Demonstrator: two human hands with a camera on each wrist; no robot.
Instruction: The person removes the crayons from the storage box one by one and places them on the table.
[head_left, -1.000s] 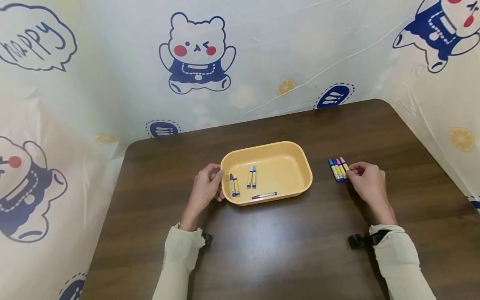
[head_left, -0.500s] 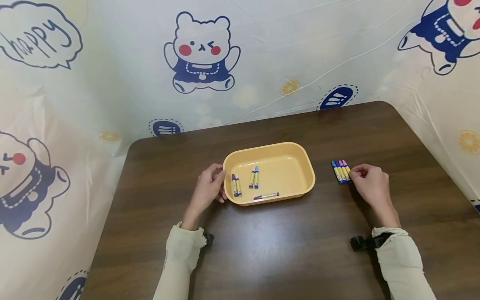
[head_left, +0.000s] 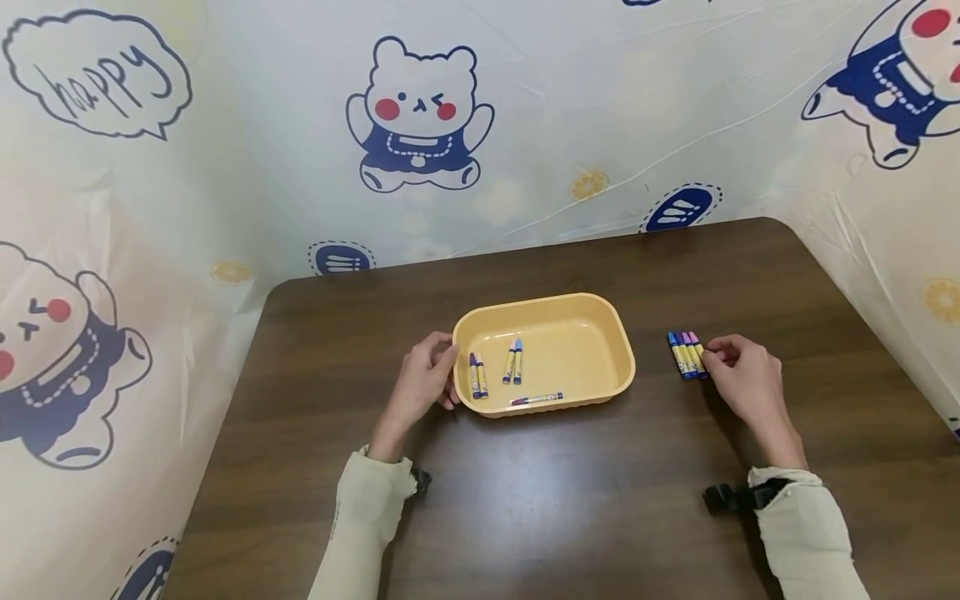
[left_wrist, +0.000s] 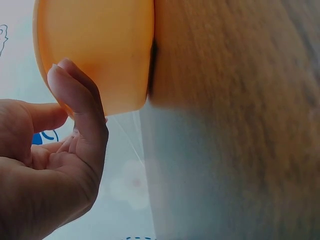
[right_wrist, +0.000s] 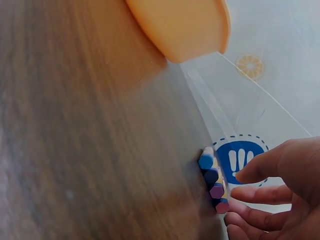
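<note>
A yellow plastic tray (head_left: 581,354) sits mid-table with several crayons in it: a pair (head_left: 477,377) by its left wall, a pair (head_left: 513,362) beside that, and one crayon (head_left: 536,399) along the front wall. My left hand (head_left: 423,371) holds the tray's left end, thumb at the rim and index finger against the outer wall in the left wrist view. To the tray's right lies a side-by-side row of crayons (head_left: 686,356) with blue, purple and pink tips. My right hand (right_wrist: 280,195) has its fingertips right at the row's pink end, thumb and fingers apart.
The brown wooden table (head_left: 540,508) reaches back to a wall covering (head_left: 540,108) printed with cartoon bears. Black wrist straps with cameras (head_left: 720,498) sit at both sleeves.
The whole head view has shifted slightly right and down. Both hands stay at the tray and the crayon row, and the crayons keep their arrangement.
</note>
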